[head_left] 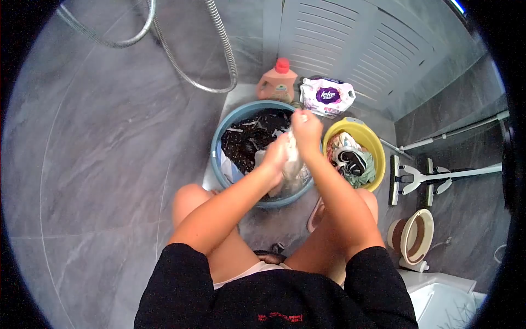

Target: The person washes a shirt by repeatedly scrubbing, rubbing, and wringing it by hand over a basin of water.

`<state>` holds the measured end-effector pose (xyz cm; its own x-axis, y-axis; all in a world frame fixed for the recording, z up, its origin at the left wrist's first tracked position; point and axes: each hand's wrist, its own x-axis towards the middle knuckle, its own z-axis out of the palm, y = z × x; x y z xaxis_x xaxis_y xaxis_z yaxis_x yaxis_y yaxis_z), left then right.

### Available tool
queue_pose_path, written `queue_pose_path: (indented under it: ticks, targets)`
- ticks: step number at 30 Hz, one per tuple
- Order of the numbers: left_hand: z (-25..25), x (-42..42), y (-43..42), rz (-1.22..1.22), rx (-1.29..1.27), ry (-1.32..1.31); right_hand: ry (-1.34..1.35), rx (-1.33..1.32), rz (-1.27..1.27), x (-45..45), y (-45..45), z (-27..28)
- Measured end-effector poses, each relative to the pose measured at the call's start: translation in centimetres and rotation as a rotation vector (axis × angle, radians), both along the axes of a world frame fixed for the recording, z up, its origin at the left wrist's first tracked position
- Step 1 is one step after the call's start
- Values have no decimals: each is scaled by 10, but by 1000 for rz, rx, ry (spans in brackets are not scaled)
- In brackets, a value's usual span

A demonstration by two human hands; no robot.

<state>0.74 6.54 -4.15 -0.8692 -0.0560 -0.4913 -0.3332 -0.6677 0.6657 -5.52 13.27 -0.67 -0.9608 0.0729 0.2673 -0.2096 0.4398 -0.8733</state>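
Over the right side of a blue basin (215,143), both hands grip a pale, wet-looking garment whose exact kind I cannot make out. My left hand (276,157) is closed on its lower part. Higher up and to the right, my right hand (307,129) is wrapped round the top of the pale garment (296,165). Loose folds of it hang down into the basin. Dark clothes (246,143) with white specks lie in the basin water, and a light blue cloth (230,167) rests along its left wall.
A yellow basin (376,148) of mixed clothes (353,164) stands close on the right. Behind are a pink detergent bottle (278,83) and a white-and-purple pack (327,96). A squeegee mop (419,176) and a brown-and-cream bucket (417,236) are farther right. A shower hose (227,55) hangs above.
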Motion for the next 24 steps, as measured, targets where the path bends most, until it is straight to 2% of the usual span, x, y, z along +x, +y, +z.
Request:
queue_pose_path:
  ticks: [2, 4, 6, 7, 8, 9, 10, 12, 14, 15, 16, 18, 19, 20, 21, 22, 24]
  targets:
    - [14, -2, 0, -57, 131, 54, -43, -87, -17, -7, 4, -2]
    - [32, -4, -18, 12, 73, -16, -17, -253, 95, 14, -9, 2]
    - [-4, -18, -42, 82, 230, 39, 114, -114, 277, 48, -20, 8]
    - [-25, -19, -46, -100, 418, 246, 282, -1, 372, 50, -17, 10]
    - [-15, -11, -45, -284, 603, 451, 449, 114, 466, 50, -11, 12]
    - [-6, -4, -15, 26, 328, -37, 308, 80, 299, 32, -6, 5]
    - [3, 0, 2, -8, 187, -36, 173, 46, 127, 3, 0, -5]
    - [11, 5, 14, -274, -61, 71, 56, -9, -30, -41, 31, -25]
    - [43, 5, -8, -518, -198, 64, 18, -94, -26, -49, 40, -16]
    - [4, -8, -12, -377, -488, 315, -20, -182, -16, -51, 41, -10]
    - [16, -8, -27, -502, -824, 381, -19, -177, -11, -48, 40, 0]
    - [23, -11, -45, -670, -679, 241, -228, -501, 67, -36, 40, 23]
    - [25, -10, -46, -664, -675, 246, -229, -500, 63, -34, 42, 26]
    - [27, -7, -46, -493, -518, 263, -226, -498, 67, -31, 42, 24]
    - [29, -4, -46, -325, -361, 277, -198, -403, 57, -26, 41, 18]
    - [33, -3, -45, -327, -363, 278, -171, -309, 44, -19, 41, 13]
    - [38, -2, -41, 80, -7, 49, 348, 91, 299, 24, 14, 9]
